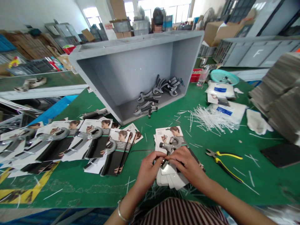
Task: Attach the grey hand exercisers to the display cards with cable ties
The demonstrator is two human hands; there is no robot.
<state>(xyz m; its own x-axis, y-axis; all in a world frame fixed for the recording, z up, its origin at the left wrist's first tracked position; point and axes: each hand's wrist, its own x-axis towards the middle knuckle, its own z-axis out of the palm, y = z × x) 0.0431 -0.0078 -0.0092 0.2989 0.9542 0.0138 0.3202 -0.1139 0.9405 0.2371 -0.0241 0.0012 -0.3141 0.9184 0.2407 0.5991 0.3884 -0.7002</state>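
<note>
A grey and black hand grip strengthener (173, 142) lies on a printed backing card (161, 133), on top of a stack of such cards. My left hand (150, 166) is closed on the near end of its handles, thumb and fingertips pinched together. From the other side my right hand (185, 161) closes on the same spot, its fingertips meeting the left ones. Whether a thin tie sits between the fingers is hidden. White cable ties (206, 120) lie in a loose heap beyond my right hand. Pliers with yellow and black handles (222, 159) rest to its right.
A grey bin (140, 62) stands on its side at the back, several grip strengtheners (161, 89) inside. Carded grip strengtheners (91, 140) overlap on the left. A dark phone-like slab (281, 154), a glove (257, 122) and stacked cards (278, 90) lie right. A person (157, 22) is behind the bin.
</note>
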